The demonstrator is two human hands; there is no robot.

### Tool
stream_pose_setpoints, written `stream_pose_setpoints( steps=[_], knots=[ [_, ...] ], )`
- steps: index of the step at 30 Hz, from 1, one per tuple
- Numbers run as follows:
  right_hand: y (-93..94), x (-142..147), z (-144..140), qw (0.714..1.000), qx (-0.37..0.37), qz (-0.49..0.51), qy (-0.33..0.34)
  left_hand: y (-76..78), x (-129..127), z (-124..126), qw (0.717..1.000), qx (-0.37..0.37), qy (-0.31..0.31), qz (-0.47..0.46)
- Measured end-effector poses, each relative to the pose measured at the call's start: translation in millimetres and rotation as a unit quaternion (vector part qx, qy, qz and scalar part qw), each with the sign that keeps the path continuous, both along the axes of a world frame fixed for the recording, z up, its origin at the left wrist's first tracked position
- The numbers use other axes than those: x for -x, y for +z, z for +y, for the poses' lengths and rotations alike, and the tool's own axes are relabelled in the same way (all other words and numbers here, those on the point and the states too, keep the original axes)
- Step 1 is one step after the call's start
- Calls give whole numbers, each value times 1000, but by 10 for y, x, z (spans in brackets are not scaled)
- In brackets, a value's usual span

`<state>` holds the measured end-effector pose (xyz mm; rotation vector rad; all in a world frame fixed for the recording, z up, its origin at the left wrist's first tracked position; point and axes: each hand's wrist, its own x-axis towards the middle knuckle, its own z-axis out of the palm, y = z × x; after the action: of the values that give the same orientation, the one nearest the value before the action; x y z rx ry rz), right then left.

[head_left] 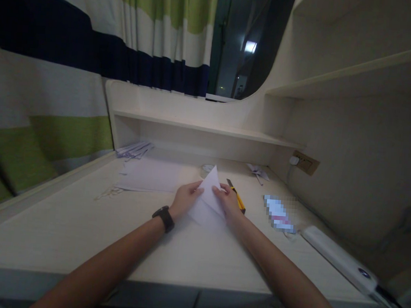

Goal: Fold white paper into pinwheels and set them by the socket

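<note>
A white sheet of paper (207, 198), folded to a point at its far end, lies on the pale desk (81, 225). My left hand (185, 197) holds its left edge with the fingers pinched on it; a black watch sits on that wrist. On the paper's right side my right hand (227, 198) presses down with fingers on the fold. Both hands meet near the middle of the desk.
A yellow utility knife (236, 197) lies just right of my right hand. Flat white sheets (151, 176) and folded papers (133, 150) lie at the back left, a small folded paper (257, 171) at the back right. A white power bar (339, 258) runs along the right, below a wall socket (305, 163).
</note>
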<state>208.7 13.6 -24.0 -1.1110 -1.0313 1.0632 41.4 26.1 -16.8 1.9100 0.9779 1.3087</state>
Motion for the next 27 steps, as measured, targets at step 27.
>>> stream_pose_setpoints(
  steps=[27],
  knots=[
    [215, -182, -23, 983, 16, 106, 150, 111, -112, -235, 997, 60, -35, -44]
  ],
)
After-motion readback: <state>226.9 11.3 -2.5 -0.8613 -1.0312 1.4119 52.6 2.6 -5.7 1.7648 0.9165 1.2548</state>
